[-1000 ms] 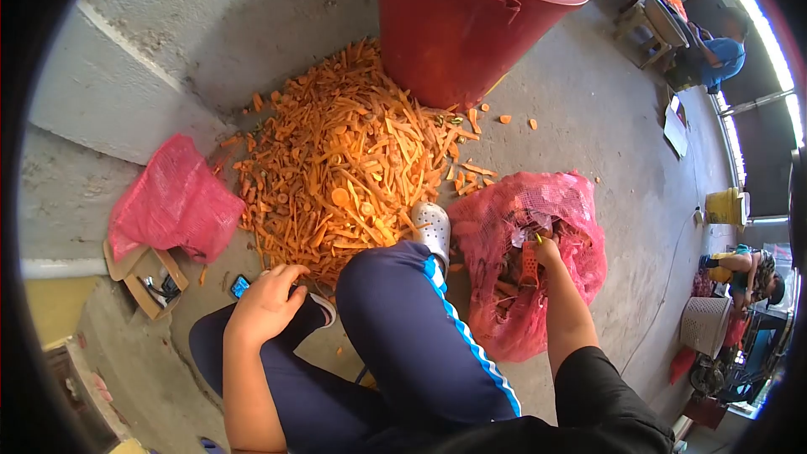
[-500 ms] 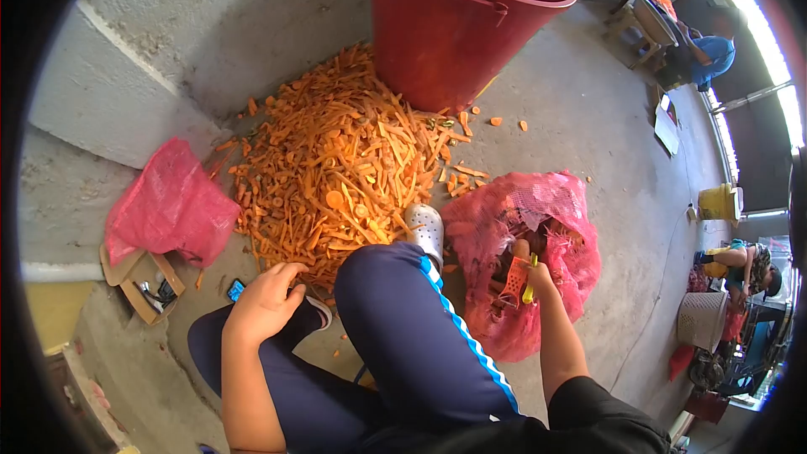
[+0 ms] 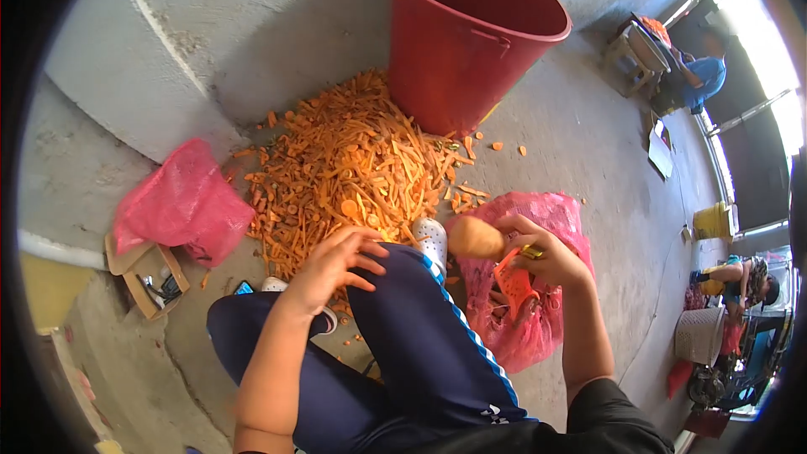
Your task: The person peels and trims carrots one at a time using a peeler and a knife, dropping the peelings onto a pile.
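Note:
My right hand (image 3: 551, 259) is closed around a carrot (image 3: 476, 239) with a dull, unpeeled-looking skin and what looks like a peeler (image 3: 517, 287), orange with a yellow handle. Just below that hand lies a pink mesh sack (image 3: 538, 336), its mouth open; its contents are partly hidden. Over my raised knee, my left hand (image 3: 332, 267) holds nothing, its fingers apart. In front of my feet, a large heap of orange carrot peelings (image 3: 353, 168) spreads over the floor, with some round slices among them.
A tall red bucket (image 3: 471, 67) stands behind the heap, near the wall. Left of the peelings are a pink sack (image 3: 181, 206) and a small cardboard box (image 3: 147, 282). Farther right, one person (image 3: 704, 76) sits by a basin; another person is near a pale basket (image 3: 699, 335).
My right hand has come up out of the sack, bringing the carrot and peeler left toward my knee. My left hand has shifted right, over the knee, with its fingers spreading.

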### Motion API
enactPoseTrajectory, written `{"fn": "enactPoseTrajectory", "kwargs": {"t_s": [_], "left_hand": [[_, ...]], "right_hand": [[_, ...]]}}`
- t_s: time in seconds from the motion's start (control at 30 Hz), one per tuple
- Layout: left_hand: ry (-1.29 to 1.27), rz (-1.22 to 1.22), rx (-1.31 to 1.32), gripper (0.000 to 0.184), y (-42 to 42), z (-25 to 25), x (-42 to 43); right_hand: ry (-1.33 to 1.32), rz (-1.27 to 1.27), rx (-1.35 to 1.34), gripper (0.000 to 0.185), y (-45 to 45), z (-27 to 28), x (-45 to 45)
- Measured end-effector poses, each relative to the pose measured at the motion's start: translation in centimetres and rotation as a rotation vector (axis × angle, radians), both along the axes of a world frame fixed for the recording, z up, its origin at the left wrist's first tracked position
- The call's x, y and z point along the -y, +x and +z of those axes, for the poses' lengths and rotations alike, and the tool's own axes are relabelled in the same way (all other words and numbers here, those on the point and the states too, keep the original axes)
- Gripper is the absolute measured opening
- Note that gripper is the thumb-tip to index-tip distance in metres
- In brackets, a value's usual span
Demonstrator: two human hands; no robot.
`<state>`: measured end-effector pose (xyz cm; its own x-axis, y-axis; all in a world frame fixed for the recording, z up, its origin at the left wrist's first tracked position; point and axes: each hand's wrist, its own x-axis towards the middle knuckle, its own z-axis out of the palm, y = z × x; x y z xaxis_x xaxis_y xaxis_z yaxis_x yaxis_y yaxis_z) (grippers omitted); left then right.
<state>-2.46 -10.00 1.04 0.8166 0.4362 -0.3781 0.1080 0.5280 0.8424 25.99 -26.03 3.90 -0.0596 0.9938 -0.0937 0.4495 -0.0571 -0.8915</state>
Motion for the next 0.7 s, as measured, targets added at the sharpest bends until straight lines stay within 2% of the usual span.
{"fn": "enactPoseTrajectory", "kwargs": {"t_s": [0.03, 0.13, 0.17, 0.23, 0.33, 0.4, 0.5, 0.57, 0.67, 0.7], "left_hand": [[-0.125, -0.021, 0.048, 0.048, 0.3, 0.6, 0.4], [-0.472, -0.139, 0.176, 0.053, 0.6, 2.1, 0.9], [-0.583, -0.189, 0.217, 0.054, 0.3, 2.4, 0.9], [-0.563, -0.205, 0.257, 0.054, -0.7, 0.8, 1.3], [-0.544, -0.110, 0.345, 0.051, -1.8, 0.1, 1.0], [-0.531, 0.017, 0.380, 0.050, -2.5, 0.0, 0.6], [-0.413, 0.111, 0.405, 0.051, -3.9, -0.1, 0.0], [-0.393, 0.135, 0.410, 0.051, -4.7, -0.1, -0.4], [-0.579, 0.288, 0.353, 0.049, -5.4, -0.1, -0.8], [-0.582, 0.425, 0.322, 0.046, -4.9, 0.2, -0.5]], "right_hand": [[0.130, 0.188, 0.106, 0.025, -1.2, 2.3, -2.0], [0.240, 0.495, 0.234, 0.016, -5.2, 6.0, -6.0], [0.245, 0.519, 0.238, 0.014, -6.4, 6.2, -7.1], [0.253, 0.568, 0.250, 0.012, -8.3, 6.6, -8.8], [0.191, 0.240, -0.037, 0.009, -7.5, 6.1, -10.7], [0.047, -0.279, -0.321, 0.013, -6.5, 5.4, -11.7], [0.157, -0.541, -0.714, 0.019, -6.6, 4.3, -13.4], [0.113, -0.585, -0.789, 0.021, -8.1, 3.8, -14.5], [0.051, -0.568, -0.818, 0.021, -11.5, 3.6, -15.9], [0.023, -0.540, -0.802, 0.019, -12.7, 3.7, -16.4]]}}
